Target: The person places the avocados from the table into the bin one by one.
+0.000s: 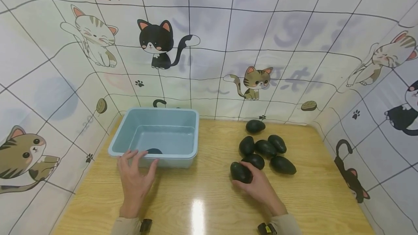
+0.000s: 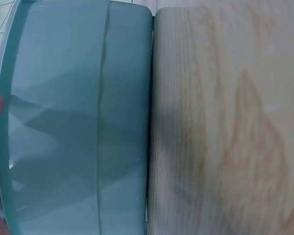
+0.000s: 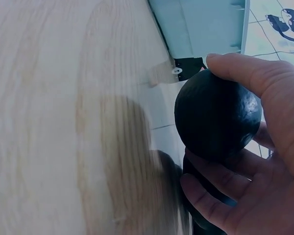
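My right hand (image 1: 261,188) grips a dark avocado (image 1: 241,172) between thumb and fingers, held at the near left of a group of avocados (image 1: 266,148). The right wrist view shows this avocado (image 3: 215,115) large, with fingers around its side and another dark avocado partly hidden behind the hand. My left hand (image 1: 136,180) rests its fingers on the near rim of a light blue plastic basin (image 1: 166,126), the thumb by the outer wall. Inside the basin, part of a dark rounded thing (image 1: 154,151) shows behind the near rim.
Several loose avocados lie close together on the right of the wooden table (image 1: 209,188), one avocado (image 1: 255,126) farther back. Behind and at both sides stands a white wall covering (image 1: 209,68) with cat drawings. The basin stands at the table's back left.
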The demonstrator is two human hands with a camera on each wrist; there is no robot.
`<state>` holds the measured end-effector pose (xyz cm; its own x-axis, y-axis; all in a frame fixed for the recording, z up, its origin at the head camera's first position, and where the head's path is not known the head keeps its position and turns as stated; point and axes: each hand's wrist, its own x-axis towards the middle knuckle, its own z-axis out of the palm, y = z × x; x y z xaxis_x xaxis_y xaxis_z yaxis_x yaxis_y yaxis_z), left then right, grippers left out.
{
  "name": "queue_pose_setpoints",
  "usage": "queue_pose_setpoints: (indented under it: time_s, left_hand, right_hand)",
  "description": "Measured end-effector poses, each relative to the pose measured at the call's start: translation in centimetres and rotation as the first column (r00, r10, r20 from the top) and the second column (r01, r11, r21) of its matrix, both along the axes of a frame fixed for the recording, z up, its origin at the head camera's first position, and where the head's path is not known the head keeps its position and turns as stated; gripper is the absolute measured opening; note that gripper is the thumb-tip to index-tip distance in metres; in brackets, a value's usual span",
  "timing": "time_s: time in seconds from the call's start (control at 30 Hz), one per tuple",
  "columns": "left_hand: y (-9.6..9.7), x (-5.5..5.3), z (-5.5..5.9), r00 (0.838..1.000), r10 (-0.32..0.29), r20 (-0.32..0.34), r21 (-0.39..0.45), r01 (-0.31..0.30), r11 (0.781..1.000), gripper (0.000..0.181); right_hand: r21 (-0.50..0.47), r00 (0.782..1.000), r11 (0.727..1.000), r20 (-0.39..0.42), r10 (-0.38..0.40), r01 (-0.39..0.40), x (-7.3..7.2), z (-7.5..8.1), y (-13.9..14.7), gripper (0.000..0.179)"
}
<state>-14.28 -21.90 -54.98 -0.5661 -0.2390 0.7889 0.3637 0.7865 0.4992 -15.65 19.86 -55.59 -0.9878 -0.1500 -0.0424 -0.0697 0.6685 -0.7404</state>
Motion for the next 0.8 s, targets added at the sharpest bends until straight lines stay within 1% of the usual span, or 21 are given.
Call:
queue_pose_setpoints:
  time_s: [0.33,0.63,0.8]
  left_hand:
    - [0.0,-0.1,0.0,1.0,0.009,-0.008,-0.004,-0.009,1.0,0.06]
    - [-0.1,-0.1,0.0,1.0,0.002,-0.001,-0.002,-0.002,1.0,0.053]
    - [0.0,-0.1,-0.1,1.0,0.009,0.004,-0.003,-0.009,1.0,0.057]
  right_hand:
    - [0.019,1.0,1.0,-0.025,-0.005,0.005,-0.3,0.3,0.4,0.077]
    - [0.013,1.0,1.0,-0.012,-0.002,0.002,-0.7,1.2,0.3,0.076]
    - [0.027,1.0,1.0,-0.021,-0.003,0.004,-0.9,1.5,0.3,0.074]
